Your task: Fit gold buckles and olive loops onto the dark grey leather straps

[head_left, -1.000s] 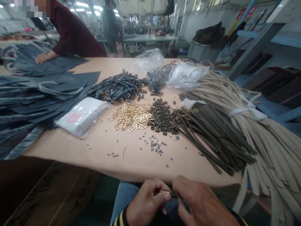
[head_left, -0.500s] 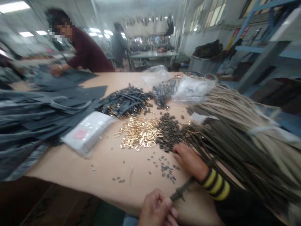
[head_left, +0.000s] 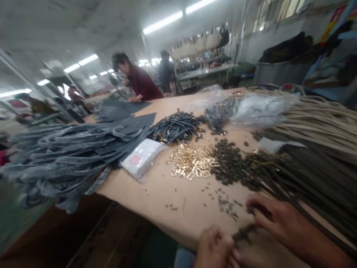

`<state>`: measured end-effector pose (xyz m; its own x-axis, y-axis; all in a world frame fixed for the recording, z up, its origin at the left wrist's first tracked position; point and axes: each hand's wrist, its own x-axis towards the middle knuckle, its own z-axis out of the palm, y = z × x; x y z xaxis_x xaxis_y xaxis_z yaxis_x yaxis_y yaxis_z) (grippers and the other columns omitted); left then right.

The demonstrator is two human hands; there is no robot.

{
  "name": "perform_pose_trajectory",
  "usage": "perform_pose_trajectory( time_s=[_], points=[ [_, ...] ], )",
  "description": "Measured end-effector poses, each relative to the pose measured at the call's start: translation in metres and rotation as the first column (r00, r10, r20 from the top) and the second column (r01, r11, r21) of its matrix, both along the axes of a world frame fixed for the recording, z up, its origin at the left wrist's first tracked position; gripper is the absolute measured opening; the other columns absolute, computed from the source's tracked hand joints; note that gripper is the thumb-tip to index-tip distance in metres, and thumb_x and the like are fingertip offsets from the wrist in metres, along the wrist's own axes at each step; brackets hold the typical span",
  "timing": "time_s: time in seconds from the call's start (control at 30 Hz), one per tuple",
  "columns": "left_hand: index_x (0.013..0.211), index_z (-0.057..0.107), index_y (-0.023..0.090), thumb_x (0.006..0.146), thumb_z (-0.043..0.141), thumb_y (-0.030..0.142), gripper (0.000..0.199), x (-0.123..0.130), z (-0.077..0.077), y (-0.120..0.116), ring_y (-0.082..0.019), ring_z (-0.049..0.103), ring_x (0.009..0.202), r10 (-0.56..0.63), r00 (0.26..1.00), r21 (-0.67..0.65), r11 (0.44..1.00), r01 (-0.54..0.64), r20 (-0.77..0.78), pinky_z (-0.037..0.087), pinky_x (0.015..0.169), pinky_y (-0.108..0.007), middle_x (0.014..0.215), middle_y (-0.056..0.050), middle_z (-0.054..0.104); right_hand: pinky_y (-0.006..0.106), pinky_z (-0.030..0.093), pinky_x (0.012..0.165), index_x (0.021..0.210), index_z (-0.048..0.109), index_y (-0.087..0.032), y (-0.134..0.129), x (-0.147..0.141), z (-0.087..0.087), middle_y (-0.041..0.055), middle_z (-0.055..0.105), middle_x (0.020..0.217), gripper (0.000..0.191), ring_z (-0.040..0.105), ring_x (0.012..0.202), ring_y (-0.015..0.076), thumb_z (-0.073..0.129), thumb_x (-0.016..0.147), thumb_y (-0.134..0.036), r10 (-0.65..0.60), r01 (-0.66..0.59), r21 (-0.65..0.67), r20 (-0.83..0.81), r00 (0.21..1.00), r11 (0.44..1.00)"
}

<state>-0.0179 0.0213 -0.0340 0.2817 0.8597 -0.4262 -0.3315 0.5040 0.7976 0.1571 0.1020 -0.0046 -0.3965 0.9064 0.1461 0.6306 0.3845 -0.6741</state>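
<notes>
Fingers of our right hand are curling together, drawing back from the dark fittings heap over scattered metal pieces.
Our left hand is beside a dark strap; we cannot tell its grip.

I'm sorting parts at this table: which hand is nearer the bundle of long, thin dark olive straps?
Right. The right hand lies close below the long, thin dark olive straps, at their lower edge. The left hand is farther off to their left, at the table's near edge.

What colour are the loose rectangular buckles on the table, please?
The buckles are gold, in the head view.
</notes>
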Motion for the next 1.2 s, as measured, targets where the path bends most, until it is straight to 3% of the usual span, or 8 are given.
perform_pose_trajectory(
  time_s=[0.1,0.27,0.37,0.57,0.7,0.87,1.1,1.2],
  points=[
    [0.065,0.043,0.013,0.063,0.061,0.049,0.040,0.014,-0.006,-0.003,-0.005,0.048,0.033,0.073,0.991,-0.006,0.997,-0.074,-0.116,0.033,0.034,-0.015,0.050,0.002,0.056,0.024,0.044,0.053,0.069,0.055,-0.019,-0.030,-0.001,0.018,0.0009,0.059,0.060,0.015,0.055,0.054,0.0139,0.041,0.070,-0.017,-0.016,0.013,-0.168,-0.016,1.000,0.986],
    [0.066,0.045,0.013,0.066,0.061,0.042,0.033,0.017,0.003,-0.010,-0.005,0.048,0.034,0.012,0.988,0.025,1.000,-0.009,-0.157,0.034,0.035,-0.015,0.049,0.003,0.056,0.022,0.045,0.052,0.082,0.057,-0.016,-0.066,0.004,0.005,0.0029,0.058,0.072,0.017,0.055,0.059,0.0121,0.043,0.076,-0.022,-0.207,0.074,-0.473,-0.234,0.950,0.878],
    [0.066,0.045,0.013,0.068,0.059,0.039,0.030,0.018,0.009,-0.015,-0.005,0.048,0.034,0.003,0.984,0.057,0.998,0.007,-0.180,0.035,0.036,-0.015,0.048,0.003,0.056,0.022,0.046,0.051,0.082,0.059,-0.015,-0.076,0.003,0.000,0.0039,0.058,0.077,0.016,0.054,0.059,0.0113,0.047,0.074,-0.020,-0.234,0.066,-0.490,-0.289,0.928,0.869],
    [0.064,0.046,0.013,0.068,0.058,0.040,0.030,0.020,0.014,-0.019,-0.005,0.048,0.035,-0.031,0.979,0.089,0.995,0.050,-0.202,0.036,0.037,-0.016,0.048,0.003,0.055,0.022,0.046,0.053,0.075,0.056,-0.015,-0.080,0.001,-0.005,0.0004,0.057,0.063,0.009,0.055,0.058,0.0116,0.051,0.071,-0.021,-0.297,0.041,-0.563,-0.370,0.880,0.825],
    [0.064,0.046,0.013,0.067,0.059,0.042,0.032,0.017,0.011,-0.021,-0.005,0.047,0.033,-0.071,0.979,0.095,0.991,0.091,-0.193,0.035,0.035,-0.016,0.049,0.003,0.055,0.023,0.047,0.055,0.076,0.059,-0.014,-0.081,0.002,-0.005,0.0019,0.061,0.066,0.011,0.058,0.061,0.0128,0.051,0.072,-0.021,-0.271,0.005,-0.580,-0.373,0.887,0.815],
    [0.063,0.045,0.013,0.066,0.060,0.043,0.034,0.017,0.008,-0.022,-0.004,0.045,0.031,-0.088,0.981,0.078,0.992,0.102,-0.172,0.034,0.034,-0.015,0.047,0.004,0.054,0.024,0.050,0.057,0.076,0.060,-0.012,-0.081,-0.001,0.000,0.0021,0.060,0.063,0.013,0.060,0.061,0.0132,0.052,0.072,-0.022,-0.232,-0.060,-0.647,-0.357,0.905,0.761],
    [0.064,0.045,0.013,0.066,0.060,0.041,0.032,0.018,0.004,-0.022,-0.004,0.046,0.031,-0.038,0.989,0.033,0.999,0.043,-0.142,0.034,0.033,-0.015,0.048,0.002,0.057,0.025,0.049,0.062,0.089,0.063,-0.014,-0.085,0.001,-0.001,0.0062,0.062,0.082,0.020,0.061,0.071,0.0145,0.049,0.076,-0.022,-0.141,-0.064,-0.535,-0.333,0.932,0.842],
    [0.067,0.046,0.012,0.067,0.059,0.041,0.031,0.018,0.004,-0.023,-0.005,0.049,0.032,-0.066,0.991,0.031,0.997,0.070,-0.120,0.035,0.032,-0.015,0.052,0.001,0.059,0.024,0.048,0.062,0.085,0.064,-0.014,-0.086,0.002,-0.002,0.0055,0.060,0.080,0.017,0.058,0.072,0.0142,0.053,0.074,-0.021,-0.146,-0.030,-0.498,-0.311,0.939,0.867]
  ],
)
